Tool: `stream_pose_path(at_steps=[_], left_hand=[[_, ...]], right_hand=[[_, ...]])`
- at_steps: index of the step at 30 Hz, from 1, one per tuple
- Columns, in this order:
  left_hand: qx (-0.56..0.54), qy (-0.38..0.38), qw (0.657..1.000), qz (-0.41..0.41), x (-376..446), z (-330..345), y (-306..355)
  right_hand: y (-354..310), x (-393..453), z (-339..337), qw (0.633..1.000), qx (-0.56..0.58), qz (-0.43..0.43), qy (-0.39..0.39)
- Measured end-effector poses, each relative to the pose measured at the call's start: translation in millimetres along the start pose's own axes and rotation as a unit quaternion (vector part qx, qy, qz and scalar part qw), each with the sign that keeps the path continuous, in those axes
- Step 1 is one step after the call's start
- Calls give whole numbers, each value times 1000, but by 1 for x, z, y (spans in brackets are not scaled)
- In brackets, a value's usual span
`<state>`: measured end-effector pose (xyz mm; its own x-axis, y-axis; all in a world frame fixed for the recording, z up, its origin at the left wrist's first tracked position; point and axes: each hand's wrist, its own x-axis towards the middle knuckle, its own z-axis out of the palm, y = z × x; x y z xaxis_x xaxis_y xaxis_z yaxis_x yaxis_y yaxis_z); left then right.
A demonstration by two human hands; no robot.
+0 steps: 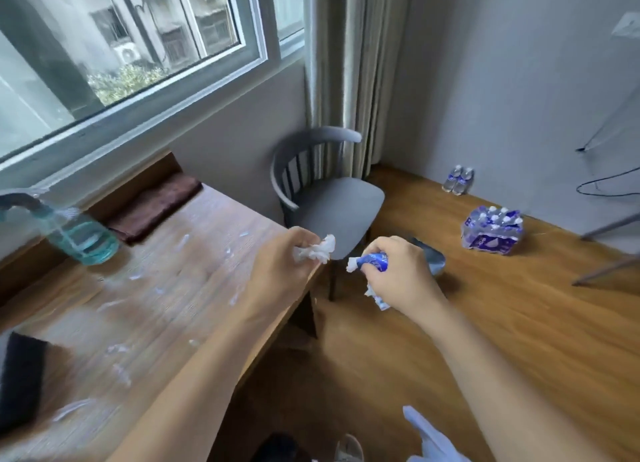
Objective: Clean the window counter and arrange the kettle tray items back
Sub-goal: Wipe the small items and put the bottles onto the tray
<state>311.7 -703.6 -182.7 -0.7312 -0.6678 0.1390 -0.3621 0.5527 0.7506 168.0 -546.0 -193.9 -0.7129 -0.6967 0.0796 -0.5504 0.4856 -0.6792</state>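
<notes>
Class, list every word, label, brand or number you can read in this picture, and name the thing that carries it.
None can be read.
Blue wrapper in the right hand: white marks, blurred.
Pack of water bottles on the floor: blue label print, too small.
Two loose bottles by the wall: labels too small.
Spray bottle: no label visible.

A wooden counter runs under the window, its pale top strewn with small white scraps and smears. On it near the wall stands a clear spray bottle part-filled with blue-green liquid, and just beside it lies a folded brown cloth along the raised back edge. A dark flat thing lies at the near left edge, too cut off to identify. On the wooden floor stand a grey chair touching the counter's end, a wrapped pack of water bottles, and two loose bottles by the wall
</notes>
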Motion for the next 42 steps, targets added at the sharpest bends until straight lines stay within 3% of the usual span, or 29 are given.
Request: stream_pose_path(at_steps=[5, 12, 22, 27, 30, 34, 37, 42], left_hand=[[-5, -63, 998, 8, 70, 57, 20], [-8, -121, 989, 85, 183, 146, 38], [-25, -229, 967, 109, 363, 273, 67], [8, -273, 953, 128, 410, 353, 62], [25, -300, 949, 94, 424, 413, 34], [20, -330, 944, -18, 426, 497, -18], [36, -327, 942, -71, 421, 566, -68], [55, -308, 937, -155, 412, 679, -144]], right_hand=[[53, 44, -23, 998, -1, 43, 35], [128, 125, -50, 992, -16, 113, 62], [238, 237, -114, 968, -44, 230, 85], [306, 280, -106, 960, -26, 267, 81], [364, 306, -81, 958, -8, 281, 62], [457, 335, -30, 951, 21, 301, 61], [539, 350, 20, 937, 44, 340, 61], [665, 365, 106, 931, 53, 361, -6]])
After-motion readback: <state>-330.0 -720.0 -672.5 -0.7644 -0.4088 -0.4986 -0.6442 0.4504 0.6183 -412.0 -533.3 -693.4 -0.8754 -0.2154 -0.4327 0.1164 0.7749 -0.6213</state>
